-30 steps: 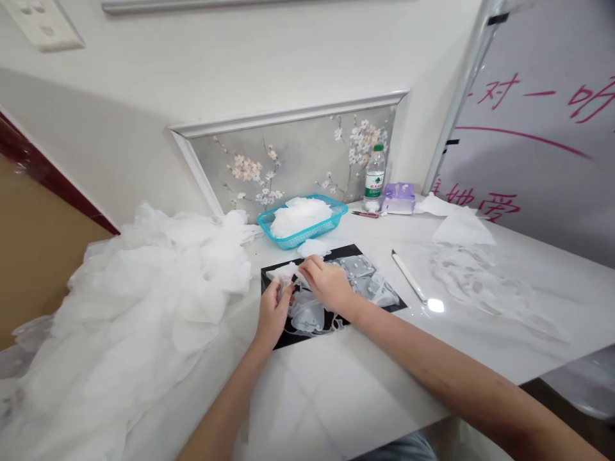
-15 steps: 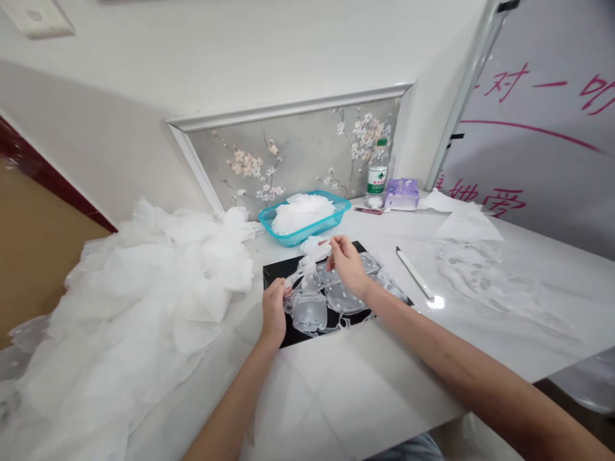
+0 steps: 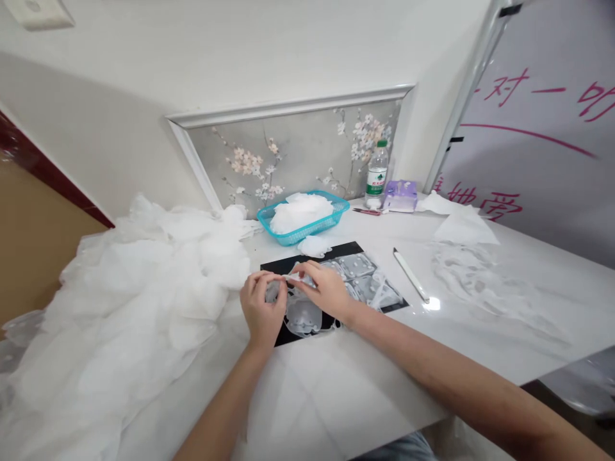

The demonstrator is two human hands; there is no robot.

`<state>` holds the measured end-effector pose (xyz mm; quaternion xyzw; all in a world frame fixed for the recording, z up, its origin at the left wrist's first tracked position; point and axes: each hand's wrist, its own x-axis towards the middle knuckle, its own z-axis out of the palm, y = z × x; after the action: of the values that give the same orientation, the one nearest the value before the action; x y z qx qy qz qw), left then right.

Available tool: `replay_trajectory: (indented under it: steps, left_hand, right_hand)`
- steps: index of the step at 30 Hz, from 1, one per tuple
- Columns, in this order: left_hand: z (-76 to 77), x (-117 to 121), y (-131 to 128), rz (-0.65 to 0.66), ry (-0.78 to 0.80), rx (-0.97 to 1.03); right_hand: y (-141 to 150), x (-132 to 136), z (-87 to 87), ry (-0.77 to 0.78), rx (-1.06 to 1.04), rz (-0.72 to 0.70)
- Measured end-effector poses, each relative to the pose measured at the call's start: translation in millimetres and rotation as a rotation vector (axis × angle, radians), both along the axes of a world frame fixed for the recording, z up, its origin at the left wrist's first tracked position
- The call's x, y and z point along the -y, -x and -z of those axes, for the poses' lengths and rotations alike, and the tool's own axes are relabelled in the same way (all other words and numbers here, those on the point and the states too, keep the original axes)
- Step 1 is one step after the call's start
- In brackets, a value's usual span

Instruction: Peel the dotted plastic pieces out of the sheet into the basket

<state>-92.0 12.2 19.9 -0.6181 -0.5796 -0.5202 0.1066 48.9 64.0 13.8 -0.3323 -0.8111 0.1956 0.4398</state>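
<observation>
My left hand (image 3: 262, 308) and my right hand (image 3: 324, 289) meet over the near left corner of a black mat (image 3: 336, 251) on the white table. Both pinch the same thin strip of sheer white fabric (image 3: 291, 278), stretched level between their fingertips. Below the strip more sheer fabric (image 3: 369, 285) with small white dots lies spread over the mat.
A big heap of white tulle (image 3: 129, 301) covers the table's left side. A teal basket (image 3: 339, 208) of white pieces stands behind the mat, with a loose white piece (image 3: 312, 246) in front. A white tool (image 3: 410, 275), water bottle (image 3: 375, 174), purple tissue pack (image 3: 400, 196) and paper sheets (image 3: 464, 225) lie to the right.
My right hand had lifted the strip up and away toward the basket, then came back down and left. Both hands now hold the strip close together; the left hand rose slightly.
</observation>
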Motion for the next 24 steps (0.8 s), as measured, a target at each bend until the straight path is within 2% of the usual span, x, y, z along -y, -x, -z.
replay_trajectory:
  steps: [4, 9, 13, 16, 19, 21, 24]
  left_hand:
    - [-2.7, -1, 5, 0.053, 0.031, -0.065]
    - [-0.8, -6, 0, 0.118, 0.078, 0.113]
    - [3.2, -12, 0, 0.12, 0.088, 0.189]
    - [6.1, -16, 9, 0.032, 0.104, 0.239]
    - [9.3, -18, 13, 0.019, 0.21, 0.276]
    - [10.6, -17, 9, 0.034, 0.258, 0.246]
    - [8.6, -12, 1, 0.112, 0.224, 0.097]
  right_hand:
    - [-7, -5, -6.8, -0.045, 0.047, 0.063]
    - [-9, -14, -9.4, 0.121, -0.109, 0.193]
    - [-13, -26, -7.3, 0.276, -0.353, 0.23]
    - [-24, -42, -3.8, 0.345, -0.64, 0.384]
    - [-34, -55, -0.4, 0.383, -0.777, 0.539]
    - [-33, -55, 0.1, 0.402, -0.778, 0.523]
    - [-23, -43, -2.9, 0.449, -0.724, 0.309]
